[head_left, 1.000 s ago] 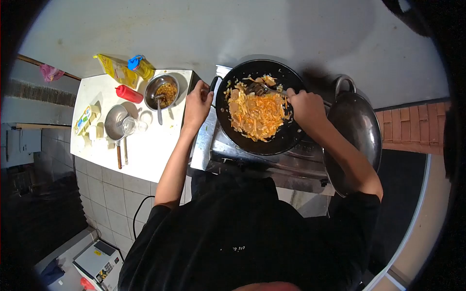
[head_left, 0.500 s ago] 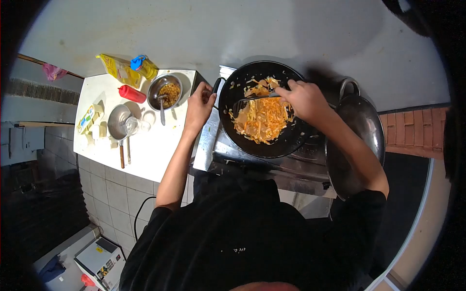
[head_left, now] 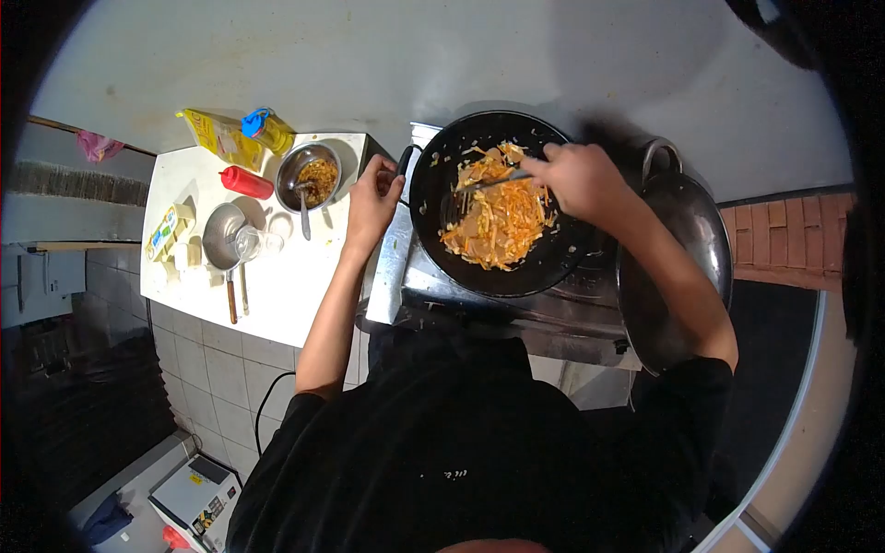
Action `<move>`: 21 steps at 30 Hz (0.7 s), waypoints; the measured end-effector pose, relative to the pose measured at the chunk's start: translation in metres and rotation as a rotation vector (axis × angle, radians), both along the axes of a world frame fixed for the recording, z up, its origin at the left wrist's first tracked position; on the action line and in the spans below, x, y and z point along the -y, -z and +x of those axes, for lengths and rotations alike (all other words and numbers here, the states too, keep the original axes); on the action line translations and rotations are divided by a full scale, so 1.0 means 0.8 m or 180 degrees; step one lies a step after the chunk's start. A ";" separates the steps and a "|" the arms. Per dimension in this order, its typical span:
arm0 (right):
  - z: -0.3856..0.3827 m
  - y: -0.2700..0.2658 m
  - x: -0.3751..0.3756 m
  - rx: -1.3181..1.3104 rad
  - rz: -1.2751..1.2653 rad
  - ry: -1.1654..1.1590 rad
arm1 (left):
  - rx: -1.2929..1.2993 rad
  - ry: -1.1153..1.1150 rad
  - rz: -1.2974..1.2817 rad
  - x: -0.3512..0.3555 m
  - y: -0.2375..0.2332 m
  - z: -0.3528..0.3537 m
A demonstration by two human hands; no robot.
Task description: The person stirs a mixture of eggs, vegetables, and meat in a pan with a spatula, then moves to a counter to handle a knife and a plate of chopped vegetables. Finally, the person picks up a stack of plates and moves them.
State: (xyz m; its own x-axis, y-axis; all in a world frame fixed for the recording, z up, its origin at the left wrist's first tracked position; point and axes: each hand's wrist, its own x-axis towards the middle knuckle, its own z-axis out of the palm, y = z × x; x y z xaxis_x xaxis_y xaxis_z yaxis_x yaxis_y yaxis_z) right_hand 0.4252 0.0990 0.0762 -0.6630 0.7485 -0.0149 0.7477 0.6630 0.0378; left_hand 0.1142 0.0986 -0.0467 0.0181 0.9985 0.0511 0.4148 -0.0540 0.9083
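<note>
A black wok point(head_left: 447, 253) sits on the stove, holding shredded orange and pale vegetables point(head_left: 502, 226) with flat translucent slices among them. My left hand point(head_left: 371, 205) is closed at the wok's black loop handle point(head_left: 406, 162) on the left side. Over the wok's right half, my right hand point(head_left: 590, 184) is wrapped round the handle of a dark spatula point(head_left: 493, 182). Its blade points left, down into the food near the upper left of the heap. Part of the spatula's handle is hidden inside my fist.
Right of the stove point(head_left: 516, 318) leans a large metal wok point(head_left: 687, 230). On the white table point(head_left: 267, 309) at left are a steel bowl point(head_left: 286, 175) with a spoon, a saucepan point(head_left: 219, 241), a red squeeze bottle point(head_left: 246, 182), an oil bottle point(head_left: 269, 134) and a yellow packet point(head_left: 219, 138).
My right hand has moved slightly, and the spatula's blade has shifted within the food, stirring the heap. My left hand stays at the wok's handle. The whole view has shifted a little.
</note>
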 end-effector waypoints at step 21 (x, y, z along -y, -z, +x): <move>-0.026 -0.013 -0.006 0.0117 0.0254 0.0225 | -0.0056 -0.0008 0.0063 -0.002 0.003 0.003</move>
